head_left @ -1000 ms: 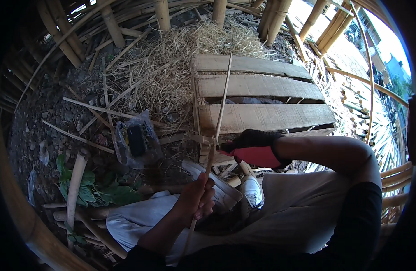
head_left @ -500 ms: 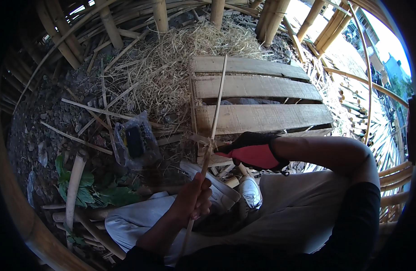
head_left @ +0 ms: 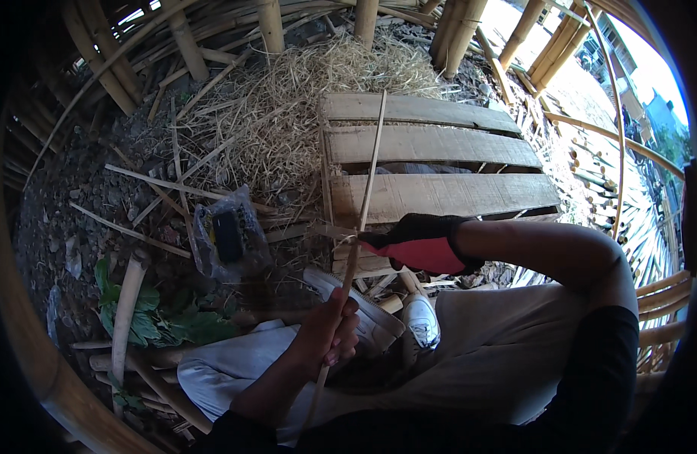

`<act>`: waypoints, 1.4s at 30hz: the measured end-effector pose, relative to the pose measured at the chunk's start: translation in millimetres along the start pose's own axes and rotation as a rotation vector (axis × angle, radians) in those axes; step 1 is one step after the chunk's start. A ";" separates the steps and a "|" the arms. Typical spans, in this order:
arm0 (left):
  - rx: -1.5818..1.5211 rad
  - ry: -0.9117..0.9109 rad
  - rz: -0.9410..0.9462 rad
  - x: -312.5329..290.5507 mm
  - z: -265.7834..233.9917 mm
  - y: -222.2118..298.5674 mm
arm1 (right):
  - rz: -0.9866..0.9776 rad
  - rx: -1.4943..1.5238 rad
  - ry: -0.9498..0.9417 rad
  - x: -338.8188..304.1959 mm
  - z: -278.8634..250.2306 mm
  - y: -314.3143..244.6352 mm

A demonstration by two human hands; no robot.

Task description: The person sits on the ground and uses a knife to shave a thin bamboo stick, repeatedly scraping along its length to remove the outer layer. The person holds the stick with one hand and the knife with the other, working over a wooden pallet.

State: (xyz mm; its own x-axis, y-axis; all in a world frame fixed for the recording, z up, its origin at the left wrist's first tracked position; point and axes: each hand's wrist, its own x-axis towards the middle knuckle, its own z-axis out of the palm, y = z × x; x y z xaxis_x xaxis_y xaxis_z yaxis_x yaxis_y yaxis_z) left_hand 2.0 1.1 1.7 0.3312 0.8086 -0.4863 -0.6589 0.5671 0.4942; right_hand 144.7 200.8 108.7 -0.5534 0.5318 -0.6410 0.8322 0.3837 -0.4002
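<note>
A long, thin bamboo strip (head_left: 372, 163) slants from my lap up over the wooden slatted crate. My bare left hand (head_left: 335, 329) is closed around its lower part. In a red and black glove, my right hand (head_left: 424, 246) is closed just right of the strip, near its middle. From that fist a flat knife blade (head_left: 329, 230) reaches across the strip and sticks out on its left side. The glove hides the knife's handle. A small pale shaving shows where blade and strip meet.
The slatted crate (head_left: 439, 195) stands in front of me, with dry straw (head_left: 265, 129) behind and left. A phone-like dark object in a clear plastic bag (head_left: 229, 236) lies left, near loose bamboo strips. Bamboo posts (head_left: 270, 26) line the back. A cut pole (head_left: 127, 318) stands beside green leaves (head_left: 189, 327).
My right hand has shifted slightly up and left, closer against the strip. The strip's top end has tilted a little to the right. My left hand keeps its grip, moving barely.
</note>
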 end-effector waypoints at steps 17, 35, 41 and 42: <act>0.083 0.037 0.012 10.3 -6.7 -9.7 | -0.072 -0.122 -0.007 9.5 2.2 17.7; 0.125 0.058 0.094 12.5 3.8 -13.2 | -0.068 -0.114 0.051 0.7 0.3 31.7; 0.065 0.101 0.090 4.5 6.2 -7.0 | -0.120 -0.099 0.101 -19.0 -3.6 22.9; 0.077 0.094 0.086 12.3 11.1 -5.7 | -0.113 -0.097 0.137 -17.1 -3.6 34.0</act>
State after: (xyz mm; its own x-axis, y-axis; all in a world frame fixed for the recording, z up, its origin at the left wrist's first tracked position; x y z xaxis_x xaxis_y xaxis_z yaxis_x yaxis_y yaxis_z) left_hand 17.3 9.6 0.9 0.2088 0.8386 -0.5031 -0.6274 0.5095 0.5889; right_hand 182.4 207.5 108.5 -0.6482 0.5763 -0.4977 0.7609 0.5144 -0.3955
